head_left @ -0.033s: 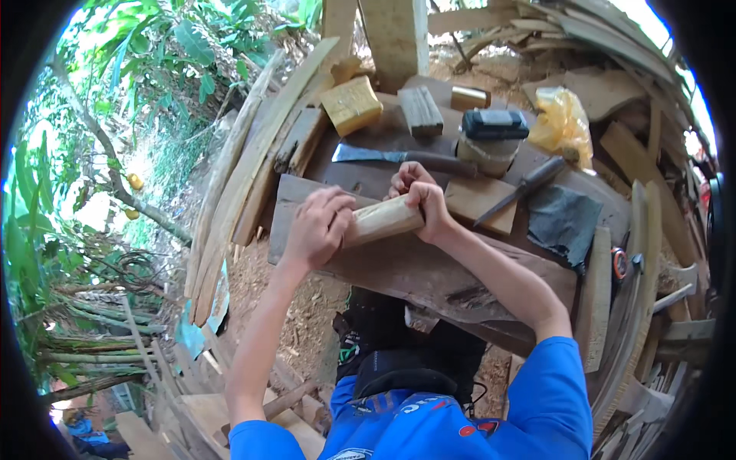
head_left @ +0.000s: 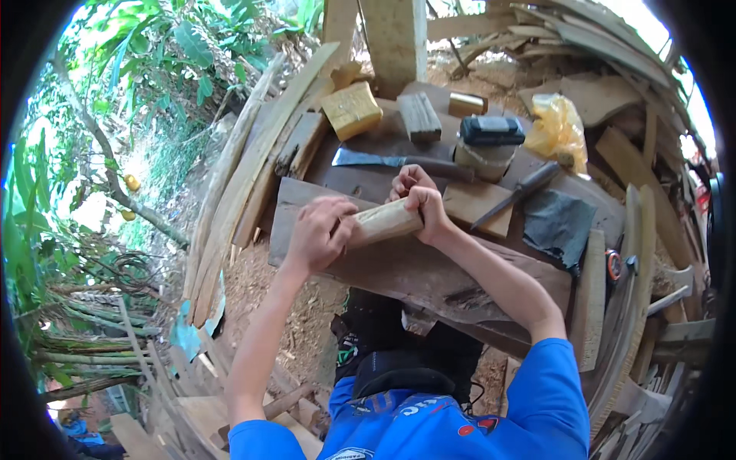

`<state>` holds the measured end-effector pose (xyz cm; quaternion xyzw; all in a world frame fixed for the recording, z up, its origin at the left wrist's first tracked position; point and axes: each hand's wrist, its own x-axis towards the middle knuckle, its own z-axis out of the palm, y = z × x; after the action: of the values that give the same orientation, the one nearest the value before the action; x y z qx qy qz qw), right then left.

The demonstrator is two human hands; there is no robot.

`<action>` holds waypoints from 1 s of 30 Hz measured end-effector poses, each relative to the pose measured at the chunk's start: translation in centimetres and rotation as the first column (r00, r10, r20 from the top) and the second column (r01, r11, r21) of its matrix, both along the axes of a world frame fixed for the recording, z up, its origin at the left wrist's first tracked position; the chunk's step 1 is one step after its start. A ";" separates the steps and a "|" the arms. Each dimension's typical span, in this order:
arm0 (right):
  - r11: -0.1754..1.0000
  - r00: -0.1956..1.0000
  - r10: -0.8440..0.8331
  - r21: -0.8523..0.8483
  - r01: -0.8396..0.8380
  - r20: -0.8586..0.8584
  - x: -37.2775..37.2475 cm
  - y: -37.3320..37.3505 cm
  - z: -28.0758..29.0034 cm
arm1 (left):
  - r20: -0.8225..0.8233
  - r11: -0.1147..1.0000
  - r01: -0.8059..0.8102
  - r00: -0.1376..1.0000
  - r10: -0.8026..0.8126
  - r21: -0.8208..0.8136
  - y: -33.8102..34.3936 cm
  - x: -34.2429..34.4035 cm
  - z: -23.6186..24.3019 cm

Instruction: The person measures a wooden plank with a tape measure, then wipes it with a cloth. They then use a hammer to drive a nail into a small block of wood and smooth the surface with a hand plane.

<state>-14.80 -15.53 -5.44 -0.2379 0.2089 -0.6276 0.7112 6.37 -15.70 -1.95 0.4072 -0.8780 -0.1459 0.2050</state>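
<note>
A short, pale, roughly shaped wood block (head_left: 383,222) lies between my two hands above a brown plank (head_left: 460,276). My left hand (head_left: 316,231) closes over the block's left end, its fingers slightly blurred. At the other end, my right hand (head_left: 426,205) grips with curled fingers and the thumb against the wood. Just beyond the hands lies a machete-like knife (head_left: 368,158) with a broad blade and a dark handle. Right of my right hand, a narrow pointed blade with a dark handle (head_left: 529,182) rests across a flat wood block (head_left: 479,205).
Farther back stand a yellowish block (head_left: 351,110), a grey block (head_left: 419,116), a dark box (head_left: 493,130) on a round container and a yellow plastic bag (head_left: 558,126). Dark sandpaper-like sheet (head_left: 558,224) and a tape measure (head_left: 613,264) lie right. Long boards (head_left: 245,184) edge the left.
My left hand has shifted slightly on the block's left end and its fingers are more blurred. The right hand keeps its grip. The whole view has shifted a little.
</note>
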 end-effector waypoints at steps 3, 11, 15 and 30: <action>0.987 0.970 -0.116 -0.130 0.089 -0.216 -1.1 -0.1 -0.2 | -0.281 0.995 0.015 0.960 0.013 0.096 0.6 -0.3 -0.3; 0.621 0.067 -0.778 -0.781 -0.071 -0.625 -3.0 5.4 3.8 | -0.672 0.937 -0.090 0.675 0.306 0.336 -1.8 0.7 -2.3; 0.664 -0.420 -0.552 -0.684 0.301 -0.721 -9.5 4.7 3.5 | -0.421 0.970 -0.243 0.883 0.206 -0.034 -5.5 2.8 -2.0; 0.668 0.566 -0.573 0.062 0.742 -0.593 -15.7 7.6 2.6 | -0.330 0.998 -0.055 0.943 0.051 -0.003 9.0 2.0 2.5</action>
<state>-30.54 -7.90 -2.85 -0.1906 0.5632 -0.7177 0.3625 8.39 -6.71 0.58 0.3993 -0.8209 -0.2010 0.3553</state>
